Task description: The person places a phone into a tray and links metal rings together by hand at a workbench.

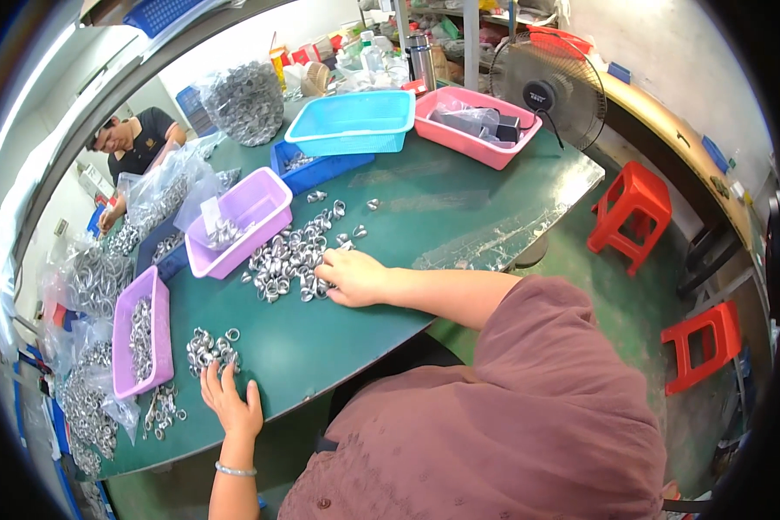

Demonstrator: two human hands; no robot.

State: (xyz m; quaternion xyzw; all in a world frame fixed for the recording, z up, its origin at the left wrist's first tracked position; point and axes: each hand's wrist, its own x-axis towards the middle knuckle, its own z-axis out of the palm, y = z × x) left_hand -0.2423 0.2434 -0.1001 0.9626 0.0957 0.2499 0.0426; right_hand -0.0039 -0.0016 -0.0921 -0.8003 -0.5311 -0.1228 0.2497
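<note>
My left hand [231, 403] lies at the near edge of a small pile of silver ring-shaped metal pieces [206, 348], fingers spread, fingertips touching the pieces. At the right side of a larger pile of similar silver pieces [279, 260], my right hand [355, 278] is closed, its fingers bent together among them. Whatever is between those fingertips is hidden. Beside the left pile stands a long lilac basket [166, 334] holding more silver pieces. A second lilac basket [276, 195], with a few pieces and a white slip, sits behind the larger pile.
Farther back are a light-blue basket [351, 146], a dark-blue tray [334, 173] and a pink basket [485, 154] with bagged items. Plastic bags of metal parts [247, 104] crowd the left side. Across the table is a co-worker [147, 143]. Right: a fan [542, 94] and red stools [637, 204].
</note>
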